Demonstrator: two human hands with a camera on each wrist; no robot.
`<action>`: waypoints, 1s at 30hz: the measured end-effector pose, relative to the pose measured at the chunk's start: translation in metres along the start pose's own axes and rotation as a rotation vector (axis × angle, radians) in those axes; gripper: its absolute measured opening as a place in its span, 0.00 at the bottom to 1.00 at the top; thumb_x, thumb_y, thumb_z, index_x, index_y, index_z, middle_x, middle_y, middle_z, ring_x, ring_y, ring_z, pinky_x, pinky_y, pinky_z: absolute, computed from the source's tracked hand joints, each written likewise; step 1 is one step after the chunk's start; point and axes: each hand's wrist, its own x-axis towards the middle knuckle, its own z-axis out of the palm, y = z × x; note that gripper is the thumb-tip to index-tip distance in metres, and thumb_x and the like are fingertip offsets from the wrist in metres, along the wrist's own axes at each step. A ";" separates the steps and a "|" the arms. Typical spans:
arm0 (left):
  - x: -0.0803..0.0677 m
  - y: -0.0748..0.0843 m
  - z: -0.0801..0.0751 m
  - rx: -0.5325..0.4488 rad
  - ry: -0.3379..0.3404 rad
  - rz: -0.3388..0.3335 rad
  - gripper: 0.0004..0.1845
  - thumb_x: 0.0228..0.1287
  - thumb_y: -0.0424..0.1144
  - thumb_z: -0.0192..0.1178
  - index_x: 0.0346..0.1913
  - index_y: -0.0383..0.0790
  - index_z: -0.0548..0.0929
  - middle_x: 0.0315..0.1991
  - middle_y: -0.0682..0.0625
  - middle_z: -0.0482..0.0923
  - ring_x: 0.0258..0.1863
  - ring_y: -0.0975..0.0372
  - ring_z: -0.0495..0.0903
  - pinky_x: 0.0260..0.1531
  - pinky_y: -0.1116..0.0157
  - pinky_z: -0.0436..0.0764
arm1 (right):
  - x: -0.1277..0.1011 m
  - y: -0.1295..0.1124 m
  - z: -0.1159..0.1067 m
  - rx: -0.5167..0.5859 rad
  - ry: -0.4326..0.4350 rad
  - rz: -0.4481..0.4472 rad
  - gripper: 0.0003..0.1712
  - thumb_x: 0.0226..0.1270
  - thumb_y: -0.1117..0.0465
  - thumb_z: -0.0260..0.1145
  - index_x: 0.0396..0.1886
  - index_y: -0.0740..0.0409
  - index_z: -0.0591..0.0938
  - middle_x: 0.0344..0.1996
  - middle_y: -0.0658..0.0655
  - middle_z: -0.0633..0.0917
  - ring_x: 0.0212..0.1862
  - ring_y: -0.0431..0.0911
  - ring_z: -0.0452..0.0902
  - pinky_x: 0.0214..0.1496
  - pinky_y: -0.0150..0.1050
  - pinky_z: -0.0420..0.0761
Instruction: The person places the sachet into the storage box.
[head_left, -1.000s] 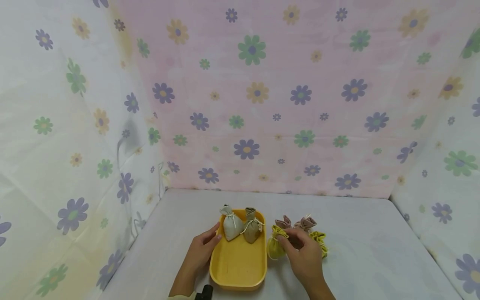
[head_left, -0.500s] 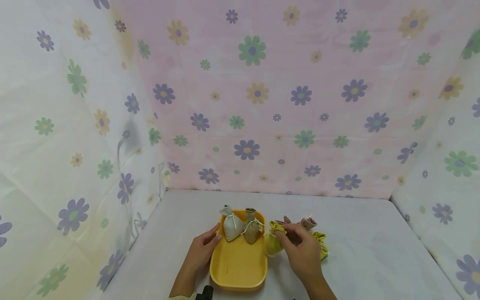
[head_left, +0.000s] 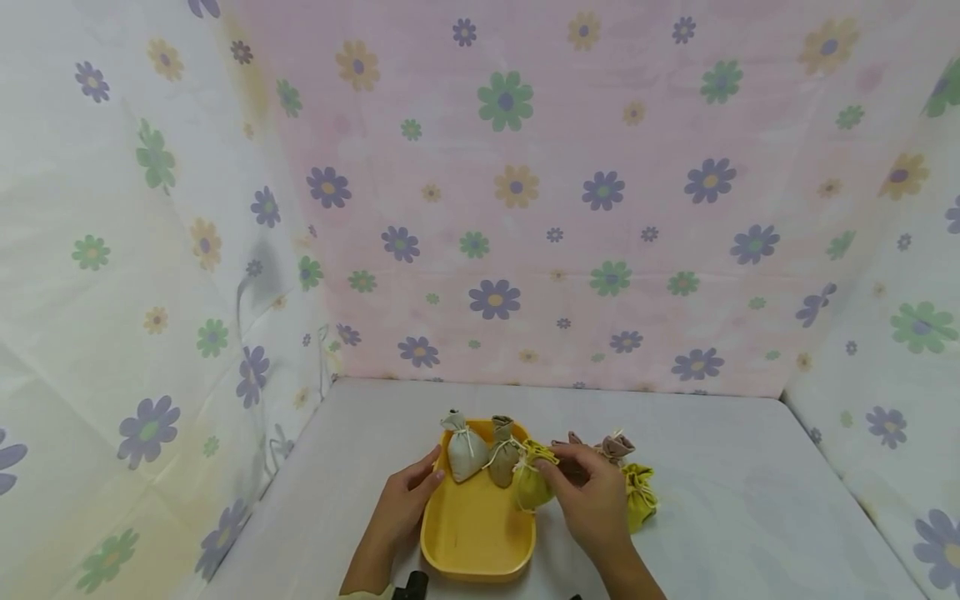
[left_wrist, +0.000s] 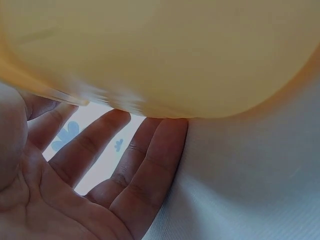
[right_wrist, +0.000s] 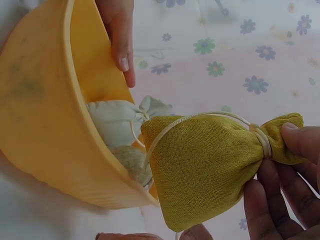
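My right hand [head_left: 595, 500] pinches the gathered neck of a yellow-green drawstring pouch [head_left: 533, 486] between thumb and fingers. The pouch hangs over the right rim of a yellow plastic tray [head_left: 480, 533]; in the right wrist view its cloth body [right_wrist: 200, 165] and pale cord show close up. My left hand [head_left: 403, 498] rests against the tray's left side, its fairly straight fingers [left_wrist: 160, 155] touching the outer wall. Inside the tray's far end lie a pale grey pouch [head_left: 466, 454] and an olive-brown pouch [head_left: 504, 463], side by side.
Right of the tray, another yellow-green pouch [head_left: 639, 497] stands on the white tabletop [head_left: 735, 500]. Behind it is a mauve-brown pouch [head_left: 617, 447], with a second mauve pouch [head_left: 574, 437] mostly hidden by my right hand. Flower-printed cloth walls [head_left: 555, 192] enclose the table.
My right hand has carried the yellow-green pouch leftward, from beside the tray to over its right rim. The standing yellow-green pouch shows more fully. My left hand and the tray stay put.
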 end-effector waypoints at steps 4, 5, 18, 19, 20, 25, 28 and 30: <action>-0.001 0.001 0.000 -0.008 0.003 -0.002 0.25 0.74 0.50 0.63 0.72 0.59 0.77 0.72 0.45 0.74 0.73 0.47 0.72 0.70 0.47 0.74 | 0.002 -0.002 0.004 0.012 -0.030 0.004 0.09 0.59 0.58 0.81 0.39 0.46 0.90 0.38 0.46 0.91 0.38 0.40 0.88 0.39 0.31 0.89; -0.001 0.001 0.000 -0.010 0.004 0.001 0.25 0.74 0.49 0.63 0.72 0.58 0.77 0.72 0.45 0.74 0.73 0.47 0.72 0.70 0.47 0.74 | 0.002 -0.003 0.004 0.006 -0.037 0.008 0.09 0.59 0.57 0.81 0.39 0.45 0.90 0.38 0.45 0.91 0.38 0.39 0.88 0.39 0.31 0.88; 0.000 -0.001 -0.001 -0.047 -0.014 0.015 0.25 0.74 0.48 0.64 0.71 0.56 0.78 0.73 0.46 0.73 0.74 0.46 0.70 0.71 0.46 0.72 | 0.004 -0.008 0.018 0.015 -0.133 -0.079 0.08 0.62 0.58 0.79 0.38 0.41 0.89 0.37 0.41 0.89 0.38 0.38 0.88 0.37 0.30 0.88; 0.000 -0.001 -0.001 -0.043 -0.015 0.015 0.25 0.74 0.49 0.64 0.71 0.56 0.78 0.73 0.46 0.73 0.74 0.46 0.70 0.71 0.46 0.72 | 0.005 -0.007 0.019 0.009 -0.134 -0.088 0.08 0.62 0.58 0.79 0.38 0.41 0.89 0.37 0.42 0.89 0.38 0.38 0.88 0.37 0.30 0.88; 0.000 0.000 -0.002 -0.040 -0.016 0.013 0.25 0.73 0.49 0.64 0.71 0.56 0.78 0.73 0.46 0.73 0.74 0.46 0.70 0.71 0.46 0.72 | 0.005 -0.006 0.020 0.007 -0.133 -0.095 0.08 0.61 0.58 0.79 0.38 0.42 0.89 0.37 0.42 0.90 0.38 0.38 0.88 0.37 0.31 0.88; 0.001 0.003 -0.005 -0.026 -0.035 0.001 0.26 0.73 0.49 0.65 0.72 0.56 0.78 0.73 0.44 0.74 0.72 0.45 0.73 0.68 0.45 0.75 | 0.007 -0.004 0.025 -0.002 -0.154 -0.105 0.08 0.61 0.56 0.80 0.39 0.43 0.89 0.38 0.43 0.90 0.37 0.38 0.88 0.36 0.32 0.89; 0.003 0.004 -0.009 -0.020 -0.050 -0.015 0.26 0.73 0.49 0.65 0.72 0.57 0.77 0.72 0.43 0.75 0.71 0.44 0.74 0.65 0.45 0.79 | 0.009 -0.004 0.028 -0.003 -0.182 -0.098 0.08 0.61 0.54 0.80 0.39 0.40 0.89 0.38 0.41 0.90 0.37 0.37 0.87 0.37 0.31 0.89; 0.004 0.006 -0.010 -0.024 -0.063 -0.030 0.26 0.73 0.49 0.65 0.72 0.57 0.77 0.72 0.41 0.74 0.71 0.43 0.73 0.61 0.47 0.82 | 0.011 -0.004 0.029 -0.012 -0.195 -0.107 0.08 0.61 0.53 0.80 0.39 0.38 0.89 0.38 0.40 0.90 0.37 0.36 0.87 0.37 0.31 0.88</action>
